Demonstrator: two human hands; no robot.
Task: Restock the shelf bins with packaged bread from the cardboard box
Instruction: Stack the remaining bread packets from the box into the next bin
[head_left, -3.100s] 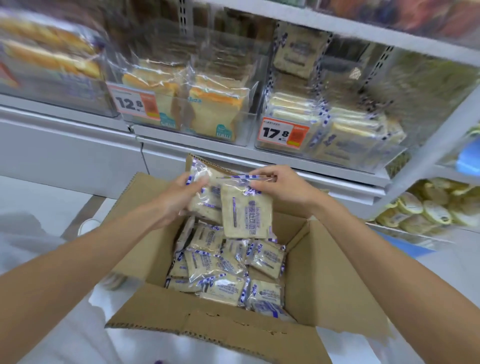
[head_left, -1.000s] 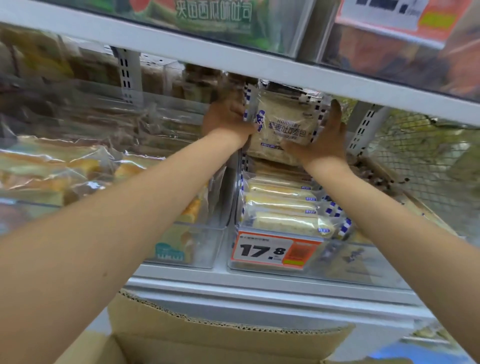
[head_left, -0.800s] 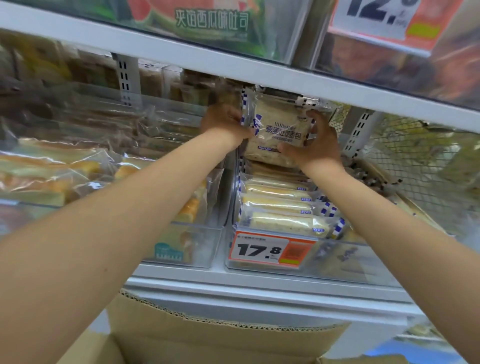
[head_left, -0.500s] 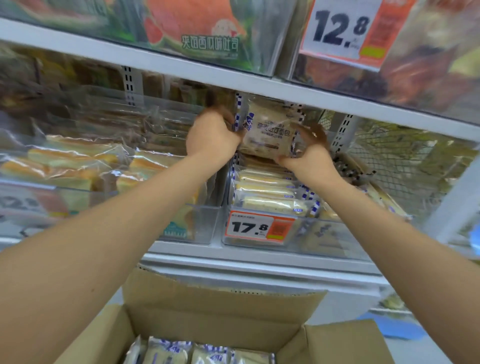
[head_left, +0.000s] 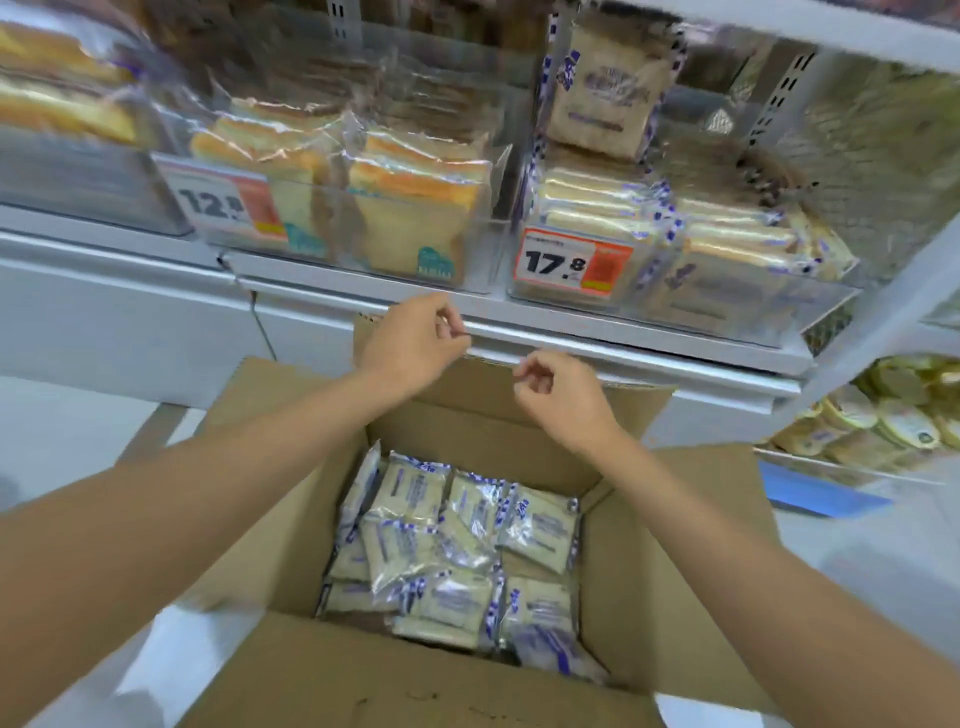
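Note:
An open cardboard box (head_left: 670, 582) sits below me with several bread packs (head_left: 457, 551) in clear wrappers with blue-white edges. My left hand (head_left: 415, 345) and my right hand (head_left: 558, 395) hover above the box's far flap, both with loosely curled fingers and holding nothing. On the shelf, the clear bin with the 17.8 tag (head_left: 727, 306) holds stacked packs of the same bread. One pack (head_left: 605, 88) stands upright at the back of that bin's stack.
A clear bin with the 12.8 tag (head_left: 332, 244) holds yellow sliced bread to the left. The grey shelf edge (head_left: 623, 345) runs just beyond my hands. Round buns (head_left: 883, 415) lie on a lower shelf at the right. White floor surrounds the box.
Both hands let go of the bread pack, which now stands at the back of the 17.8 bin. They have come down to just above the box, and my view has tilted down.

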